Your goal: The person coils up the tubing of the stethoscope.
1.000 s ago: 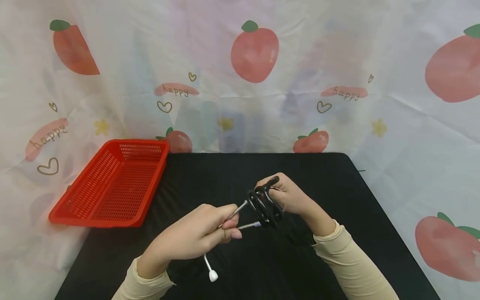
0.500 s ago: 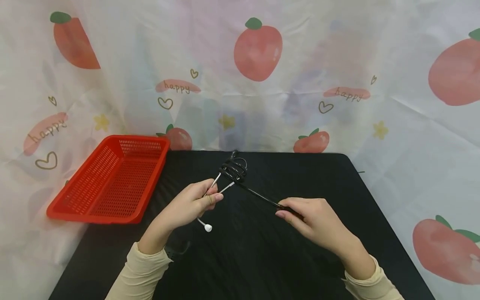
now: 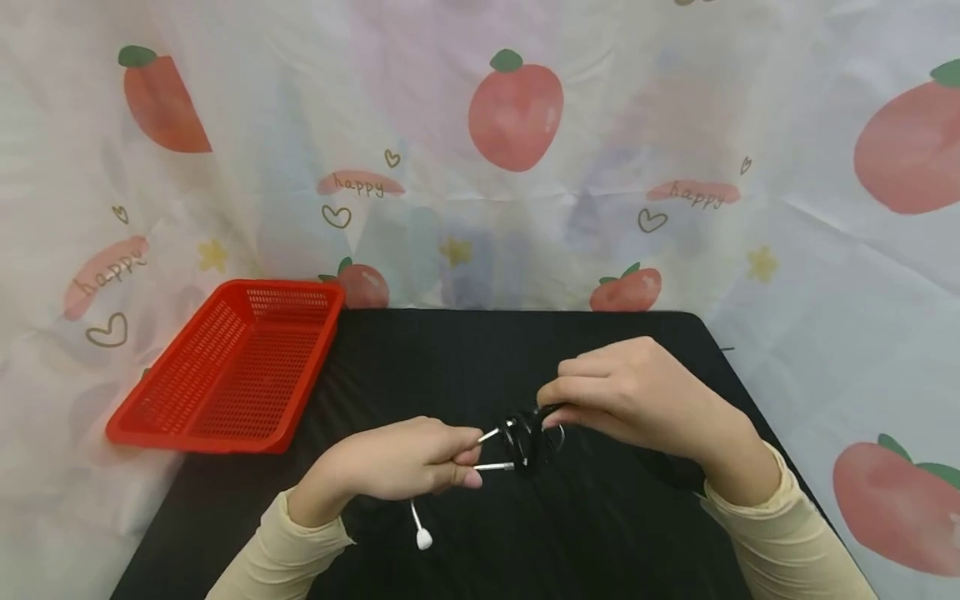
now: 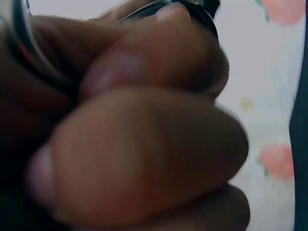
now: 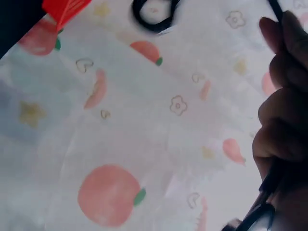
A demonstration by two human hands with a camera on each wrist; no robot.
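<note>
My left hand grips the two metal ear tubes of a stethoscope over the table. One white ear tip hangs out below that hand. The black tubing is wound in several loops around the ear tubes, just right of my left fingertips. On the other side of the loops, my right hand pinches the tubing between thumb and fingers. In the right wrist view, its curled fingers hold a black tube, with a dark loop apart from them. Close, blurred fingers fill the left wrist view.
A red plastic basket with slotted walls stands at the left of the black table. Behind the table hangs a pale cloth printed with fruit, which also covers both sides.
Half a second ago my right hand held the tubing stretched out to the right; now it is back beside the loops. My left hand has come lower and slightly right, still gripping the stethoscope.
</note>
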